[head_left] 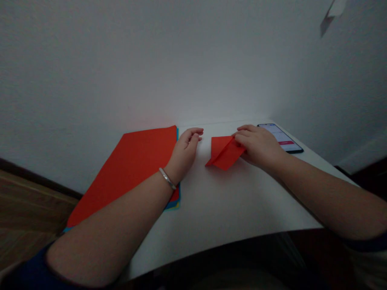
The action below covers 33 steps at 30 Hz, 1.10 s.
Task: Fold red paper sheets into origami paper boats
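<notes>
A folded red paper (223,153) lies on the white table (217,201) a little right of the middle. My right hand (256,145) rests on its right edge, fingers curled and pinching the fold. My left hand (186,151) lies on the table just left of the folded piece, not touching it, with fingers loosely curled and nothing in them. A silver bangle (167,178) circles my left wrist.
A stack of coloured paper sheets with a red sheet on top (133,169) lies at the left, overhanging the table's edge. A phone (281,137) with a lit screen lies at the far right by the wall. A wooden floor shows at the lower left.
</notes>
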{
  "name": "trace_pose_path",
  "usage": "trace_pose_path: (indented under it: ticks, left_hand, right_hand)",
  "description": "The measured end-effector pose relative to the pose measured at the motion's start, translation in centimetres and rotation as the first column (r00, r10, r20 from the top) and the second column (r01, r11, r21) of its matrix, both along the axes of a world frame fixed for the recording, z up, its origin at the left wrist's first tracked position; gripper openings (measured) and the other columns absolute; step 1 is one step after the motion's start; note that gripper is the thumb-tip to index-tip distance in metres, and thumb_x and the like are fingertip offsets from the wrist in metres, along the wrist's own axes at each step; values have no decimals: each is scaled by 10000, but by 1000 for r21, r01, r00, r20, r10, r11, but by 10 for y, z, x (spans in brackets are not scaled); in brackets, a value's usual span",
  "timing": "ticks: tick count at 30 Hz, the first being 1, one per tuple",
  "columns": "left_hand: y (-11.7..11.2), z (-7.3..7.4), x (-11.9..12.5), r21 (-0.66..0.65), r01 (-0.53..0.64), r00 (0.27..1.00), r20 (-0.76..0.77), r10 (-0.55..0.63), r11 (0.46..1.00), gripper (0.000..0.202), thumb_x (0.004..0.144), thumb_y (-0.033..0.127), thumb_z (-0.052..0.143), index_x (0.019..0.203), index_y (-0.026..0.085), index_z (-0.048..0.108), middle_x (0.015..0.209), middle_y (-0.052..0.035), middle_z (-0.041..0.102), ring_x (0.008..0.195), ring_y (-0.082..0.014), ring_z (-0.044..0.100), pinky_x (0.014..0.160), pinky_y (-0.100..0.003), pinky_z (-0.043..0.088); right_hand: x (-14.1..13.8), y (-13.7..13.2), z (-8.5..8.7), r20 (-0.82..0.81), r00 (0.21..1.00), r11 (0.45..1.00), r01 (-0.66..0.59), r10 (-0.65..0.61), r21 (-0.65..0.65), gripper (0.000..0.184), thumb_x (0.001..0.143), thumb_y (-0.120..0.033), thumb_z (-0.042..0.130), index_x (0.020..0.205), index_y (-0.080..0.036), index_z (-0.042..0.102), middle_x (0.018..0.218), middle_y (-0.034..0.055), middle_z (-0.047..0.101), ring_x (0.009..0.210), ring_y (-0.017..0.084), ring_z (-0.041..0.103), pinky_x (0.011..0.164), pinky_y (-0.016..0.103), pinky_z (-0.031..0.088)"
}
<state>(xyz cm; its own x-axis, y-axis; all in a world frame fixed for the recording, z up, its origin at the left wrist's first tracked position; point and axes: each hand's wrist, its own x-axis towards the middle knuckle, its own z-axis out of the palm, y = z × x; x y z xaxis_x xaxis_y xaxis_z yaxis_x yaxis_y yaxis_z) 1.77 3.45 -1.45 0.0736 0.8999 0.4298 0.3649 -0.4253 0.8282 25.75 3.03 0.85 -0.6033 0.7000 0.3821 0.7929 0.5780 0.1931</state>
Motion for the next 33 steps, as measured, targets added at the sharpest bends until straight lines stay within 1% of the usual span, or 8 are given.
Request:
trace_pose_path:
  ticks: [3,6,11,16,19,24,29,33]
  left_hand:
    - [-1,-2,1,76,57,994,-102,-49,996,295,944,266,397,1054,149,645,1132,-106,667,1074,-199,611,985,-378,470]
    - [-6,-3,4,152,196,958,-242,-155,969,292,941,274,413,1040,149,658,1114,-104,683,1086,-202,609,1010,-383,462]
    - [-21,2,10,112,393,790,-549,-272,913,350,959,339,459,1209,158,623,1258,-112,666,1176,-231,597,1053,-413,447]
    - [-28,7,12,64,356,583,-795,-168,932,562,908,395,576,1372,83,521,1419,-174,550,1301,-308,518,1107,-466,393]
    - [-29,7,12,69,333,509,-853,-118,940,553,922,387,555,1372,67,519,1423,-183,543,1314,-316,505,1106,-466,392]
    - [-28,5,11,113,338,476,-877,-66,934,444,975,378,465,1301,103,588,1326,-152,623,1229,-289,570,1056,-449,437]
    - [-26,6,10,139,331,467,-884,-33,933,329,942,290,518,1195,137,662,1218,-104,687,1121,-263,616,991,-408,477]
    - [-25,9,8,149,277,443,-897,11,949,263,920,253,522,1062,155,719,1090,-97,723,1028,-258,635,905,-398,501]
  right_hand:
    - [-4,0,-1,109,994,999,33,-29,-32,183,848,-218,553,933,-140,694,1032,133,735,1116,305,600,861,376,459]
    - [-7,-2,0,158,985,992,89,-75,-85,166,847,-198,539,919,-150,680,999,121,737,1048,284,630,795,353,465]
    - [-8,-3,-3,161,980,977,144,-119,-157,171,859,-209,520,933,-193,673,982,83,735,940,257,659,729,348,452]
    - [-11,-3,-5,106,986,963,147,-126,-226,218,837,-283,584,1023,-225,683,1038,75,730,975,264,660,746,344,461]
    - [-11,-2,-7,17,988,951,153,-154,-269,344,816,-339,621,1139,-225,641,1086,86,718,983,272,660,759,350,475]
    - [-7,0,-11,-45,997,956,51,-67,-287,501,818,-379,633,1291,-223,584,1164,105,698,1030,280,644,811,364,481]
    - [-7,0,-7,1,999,951,-49,52,-304,331,868,-377,585,1157,-251,684,1092,72,725,986,260,642,771,347,458]
    - [-6,-1,-2,-25,998,937,-55,49,-345,248,881,-334,555,1037,-254,731,1012,51,746,918,228,650,718,314,424]
